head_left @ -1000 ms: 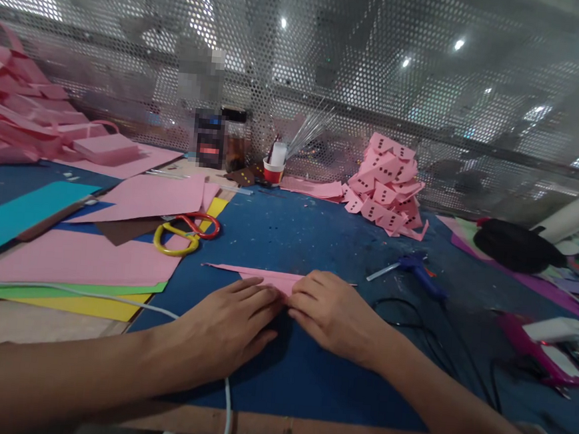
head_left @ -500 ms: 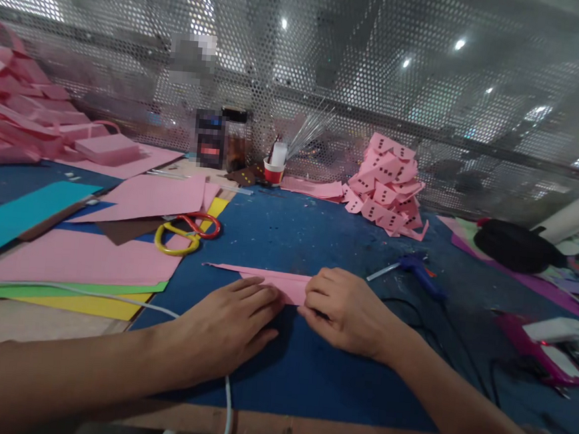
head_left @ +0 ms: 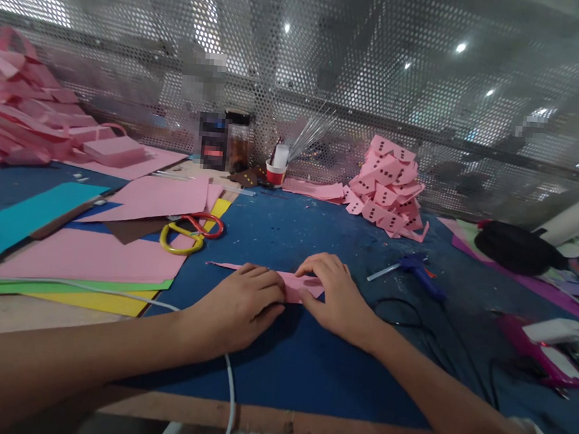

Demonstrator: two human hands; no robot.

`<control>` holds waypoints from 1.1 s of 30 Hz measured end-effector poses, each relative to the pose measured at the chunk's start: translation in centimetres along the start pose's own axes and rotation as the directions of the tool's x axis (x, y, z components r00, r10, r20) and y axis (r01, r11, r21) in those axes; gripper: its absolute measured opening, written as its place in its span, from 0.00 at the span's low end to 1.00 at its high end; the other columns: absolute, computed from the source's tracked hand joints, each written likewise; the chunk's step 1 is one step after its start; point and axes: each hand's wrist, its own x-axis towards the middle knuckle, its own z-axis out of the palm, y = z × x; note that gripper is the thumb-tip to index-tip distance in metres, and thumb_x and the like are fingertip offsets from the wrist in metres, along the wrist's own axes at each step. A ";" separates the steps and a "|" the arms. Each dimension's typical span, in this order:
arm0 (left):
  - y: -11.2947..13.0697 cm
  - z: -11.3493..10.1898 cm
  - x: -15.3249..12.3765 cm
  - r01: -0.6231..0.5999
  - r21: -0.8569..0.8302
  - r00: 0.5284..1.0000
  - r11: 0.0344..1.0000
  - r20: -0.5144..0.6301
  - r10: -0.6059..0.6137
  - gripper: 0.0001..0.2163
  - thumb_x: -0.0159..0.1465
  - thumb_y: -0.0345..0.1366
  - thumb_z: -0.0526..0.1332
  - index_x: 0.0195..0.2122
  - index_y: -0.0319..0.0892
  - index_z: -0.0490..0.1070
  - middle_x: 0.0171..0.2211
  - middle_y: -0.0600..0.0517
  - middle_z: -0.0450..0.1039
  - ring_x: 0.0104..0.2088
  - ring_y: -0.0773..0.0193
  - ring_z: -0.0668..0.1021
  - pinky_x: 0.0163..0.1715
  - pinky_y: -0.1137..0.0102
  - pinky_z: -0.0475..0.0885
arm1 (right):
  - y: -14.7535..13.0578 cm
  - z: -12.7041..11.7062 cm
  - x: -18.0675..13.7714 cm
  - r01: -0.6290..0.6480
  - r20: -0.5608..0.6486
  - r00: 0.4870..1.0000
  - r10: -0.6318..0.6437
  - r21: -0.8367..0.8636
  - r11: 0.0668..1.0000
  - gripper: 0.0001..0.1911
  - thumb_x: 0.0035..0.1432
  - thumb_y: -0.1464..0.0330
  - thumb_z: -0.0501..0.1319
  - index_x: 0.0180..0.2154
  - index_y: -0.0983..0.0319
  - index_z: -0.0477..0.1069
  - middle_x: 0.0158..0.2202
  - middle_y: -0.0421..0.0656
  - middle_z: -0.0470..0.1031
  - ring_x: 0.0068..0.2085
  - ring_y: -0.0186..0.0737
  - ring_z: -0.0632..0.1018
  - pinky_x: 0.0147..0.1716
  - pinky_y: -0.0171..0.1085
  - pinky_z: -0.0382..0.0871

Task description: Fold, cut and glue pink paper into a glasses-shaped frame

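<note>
Perforated metal panels [head_left: 351, 68] rise behind your blue-covered worktop [head_left: 307, 375], and the folded pink paper [head_left: 294, 291] lies on it right in front of you. Your left hand [head_left: 239, 310] has its fingers loosely curled down over the left part of the paper; whether it grips or only presses, the view cannot tell you. Your right hand [head_left: 338, 298] is half spread at the right end, thumb and forefinger parted with paper showing between them. For a crisp crease, you would do well to anchor the left side and run even pressure along the fold, edges lined up. Farther back, a red-and-white cup [head_left: 275, 175] holds something white; the dark-lidded jar [head_left: 239, 149] has brownish contents too unclear to name.
</note>
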 end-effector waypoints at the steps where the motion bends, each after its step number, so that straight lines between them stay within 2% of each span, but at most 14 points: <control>1: 0.0 0.0 0.2 0.009 -0.004 1.000 1.000 -0.007 -0.009 0.07 0.67 0.32 0.53 0.37 0.42 0.71 0.38 0.50 0.72 0.41 0.61 0.72 0.44 0.62 0.63 | 0.0 0.2 0.0 -0.011 0.010 1.000 0.010 0.020 1.000 0.12 0.55 0.72 0.59 0.43 0.58 0.67 0.46 0.44 0.70 0.49 0.44 0.68 0.47 0.43 0.59; 9: 0.4 0.4 1.8 0.115 0.024 0.992 0.993 -0.062 -0.113 0.05 0.64 0.30 0.54 0.31 0.41 0.68 0.35 0.51 0.71 0.38 0.61 0.71 0.39 0.64 0.60 | 0.3 1.2 -0.1 -0.051 0.024 0.998 0.051 0.015 0.999 0.18 0.48 0.75 0.59 0.43 0.58 0.67 0.47 0.43 0.69 0.51 0.45 0.66 0.48 0.45 0.58; 16: 0.6 1.0 2.2 0.171 0.040 0.983 0.984 -0.080 -0.168 0.01 0.58 0.31 0.58 0.31 0.42 0.67 0.35 0.52 0.70 0.38 0.59 0.71 0.38 0.63 0.60 | 0.0 1.2 -0.1 -0.065 0.018 0.998 0.064 0.004 0.998 0.15 0.48 0.73 0.60 0.41 0.58 0.67 0.46 0.43 0.69 0.50 0.46 0.66 0.48 0.46 0.59; 33: 0.4 1.2 2.5 0.219 -0.019 0.972 0.976 -0.087 -0.220 0.05 0.56 0.28 0.57 0.33 0.43 0.67 0.34 0.53 0.71 0.39 0.58 0.72 0.38 0.63 0.61 | 0.0 1.4 0.0 -0.072 0.015 0.997 0.072 -0.007 0.997 0.14 0.49 0.71 0.61 0.41 0.58 0.67 0.45 0.43 0.69 0.50 0.47 0.66 0.48 0.46 0.59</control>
